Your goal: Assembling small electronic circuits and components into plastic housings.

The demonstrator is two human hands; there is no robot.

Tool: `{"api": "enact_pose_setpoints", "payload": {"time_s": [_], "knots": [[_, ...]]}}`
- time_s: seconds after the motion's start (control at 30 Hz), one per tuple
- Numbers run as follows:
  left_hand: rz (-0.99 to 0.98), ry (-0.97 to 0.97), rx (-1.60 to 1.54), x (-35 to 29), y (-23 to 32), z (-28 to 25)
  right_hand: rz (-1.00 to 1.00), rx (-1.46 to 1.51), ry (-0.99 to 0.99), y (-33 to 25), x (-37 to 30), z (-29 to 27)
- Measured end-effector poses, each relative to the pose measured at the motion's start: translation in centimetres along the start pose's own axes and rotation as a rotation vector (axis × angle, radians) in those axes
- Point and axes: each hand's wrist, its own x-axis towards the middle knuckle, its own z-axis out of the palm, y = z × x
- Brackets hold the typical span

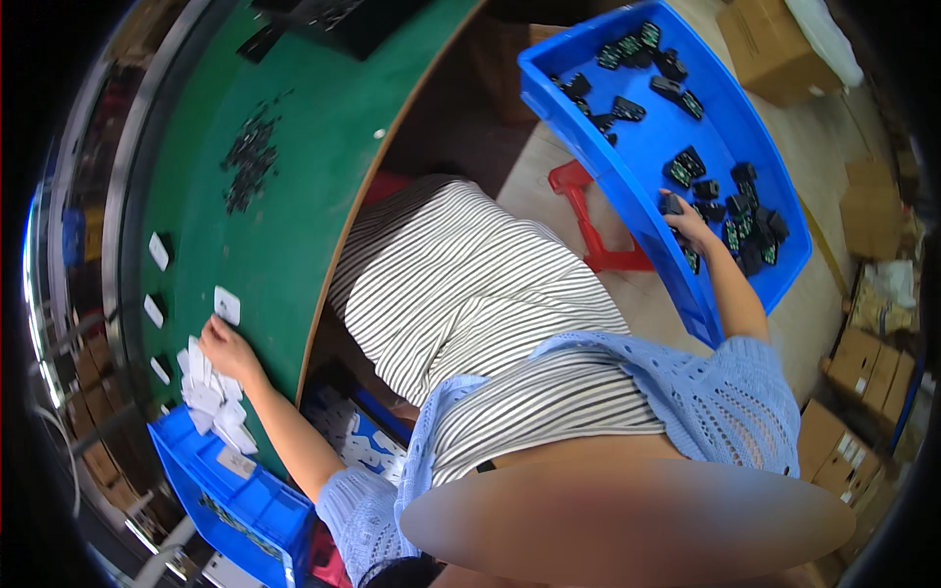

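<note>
My left hand [227,351] is over the green table with its fingers drawn together. Its fingertips are at the lower edge of a flat white square plate [226,305] with a small dark mark in the middle. Whether they grip it is hidden. A loose heap of white plates [206,390] lies just below that hand. On the other side, my right hand [694,227] reaches into a large blue bin [598,147], closed around a small black block-shaped part [670,205]. Around it in the bin lie several black parts with green circuit boards [686,167].
Small black pieces [250,157] are scattered on the green table [314,127], with a black tray [343,24] beyond. White plates [158,251] stand along the left edge. Another blue bin [235,490] sits lower left. A red stool [588,220] stands under the large bin; cartons [867,367] are at right.
</note>
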Motion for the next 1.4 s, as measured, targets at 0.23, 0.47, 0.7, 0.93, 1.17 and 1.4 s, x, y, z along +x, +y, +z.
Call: {"api": "enact_pose_setpoints", "payload": {"time_s": [0.23, 0.47, 0.7, 0.93, 1.17, 1.4], "knots": [[0.029, -0.080, -0.028, 0.2, 3.7, -2.1, -0.738, 0.197, 0.025, -15.1, -6.4, 7.0], [0.148, -0.093, 0.029, 0.1, 6.5, -2.4, -1.737, -0.439, -0.149, -29.1, -12.3, 26.3], [0.197, -0.087, 0.032, 0.0, 8.1, -2.9, -1.754, -0.731, -0.026, -36.6, -10.8, 37.7], [0.234, -0.096, -0.141, -0.4, 6.9, -3.9, -2.018, -0.502, -0.173, -35.9, -15.7, 40.6], [0.339, -0.187, -0.695, -0.4, 7.2, -4.2, -1.665, -0.958, -0.693, -31.9, -17.1, 42.7], [0.333, -0.255, -0.759, -1.2, 8.2, -4.2, -1.678, -0.950, -0.642, -30.1, -17.1, 41.1]]}}
